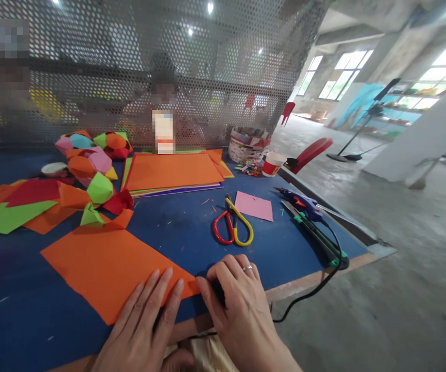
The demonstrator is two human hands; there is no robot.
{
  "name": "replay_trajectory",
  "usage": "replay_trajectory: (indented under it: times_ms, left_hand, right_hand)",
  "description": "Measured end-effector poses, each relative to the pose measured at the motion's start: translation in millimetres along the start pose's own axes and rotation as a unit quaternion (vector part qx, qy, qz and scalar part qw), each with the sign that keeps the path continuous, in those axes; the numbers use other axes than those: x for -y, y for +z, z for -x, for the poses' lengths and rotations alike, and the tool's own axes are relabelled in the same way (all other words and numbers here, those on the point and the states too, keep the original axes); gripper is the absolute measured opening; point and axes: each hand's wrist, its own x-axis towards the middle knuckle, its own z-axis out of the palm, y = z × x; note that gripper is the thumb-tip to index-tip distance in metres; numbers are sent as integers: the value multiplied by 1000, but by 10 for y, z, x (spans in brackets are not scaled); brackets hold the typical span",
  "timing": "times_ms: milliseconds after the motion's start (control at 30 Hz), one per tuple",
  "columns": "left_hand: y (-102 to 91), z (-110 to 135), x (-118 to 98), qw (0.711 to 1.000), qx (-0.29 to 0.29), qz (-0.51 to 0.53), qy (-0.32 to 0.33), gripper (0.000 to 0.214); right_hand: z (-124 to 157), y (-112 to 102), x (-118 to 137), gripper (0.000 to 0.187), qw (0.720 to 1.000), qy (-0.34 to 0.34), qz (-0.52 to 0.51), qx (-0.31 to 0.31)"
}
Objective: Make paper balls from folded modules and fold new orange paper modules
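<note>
An orange paper sheet [106,263] lies flat on the blue table top [191,227] in front of me. My left hand [145,325] rests flat on its near edge, fingers stretched out. My right hand [238,305], with a ring on one finger, pinches the sheet's right corner between curled fingers. Red and yellow handled scissors [232,227] lie just beyond my right hand, beside a small pink paper square [254,205].
A stack of coloured sheets with orange on top [172,171] lies further back. Folded paper shapes [91,155] and loose sheets crowd the left. A glue gun [304,204] with cord, a paper cup [273,164] and a basket [249,142] sit right. A perforated screen stands behind.
</note>
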Motion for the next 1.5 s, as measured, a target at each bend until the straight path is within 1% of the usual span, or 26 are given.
replay_trajectory:
  times_ms: [167, 300, 500, 767, 967, 1133, 1200, 1300, 1500]
  left_hand:
    - [-9, -44, -7, 1000, -2, 0, -3, 79]
    - [-3, -49, -18, 1000, 6, -5, -8, 79]
    - [3, -81, -34, 1000, -8, -12, -5, 72]
    - [3, -133, -74, 1000, -9, -15, -7, 78]
    - [27, -127, -113, 999, -11, -22, -27, 84]
    - [73, -84, -147, 999, 1, -22, -33, 95]
    - [84, -80, -166, 999, -8, -27, -41, 95]
    - [95, -88, -203, 998, -17, -36, -55, 90]
    - [121, -93, -244, 996, -10, -41, -73, 85]
  right_hand:
    - [-18, 15, -1, 22, 1000, 6, -2, -8]
    - [-24, 3, -7, 22, 1000, 3, 3, 7]
    - [-24, -1, 30, 29, 1000, 7, 17, 2]
    - [-27, 53, 95, 29, 998, 39, 54, -9]
    - [-42, 29, 76, 29, 998, 54, 32, 5]
    - [-50, 3, 65, 36, 999, 47, 19, 10]
    - [-50, 4, 77, 39, 999, 47, 27, 5]
    - [-49, 13, 100, 38, 998, 56, 37, 2]
    - [-56, 27, 107, 34, 997, 67, 36, 5]
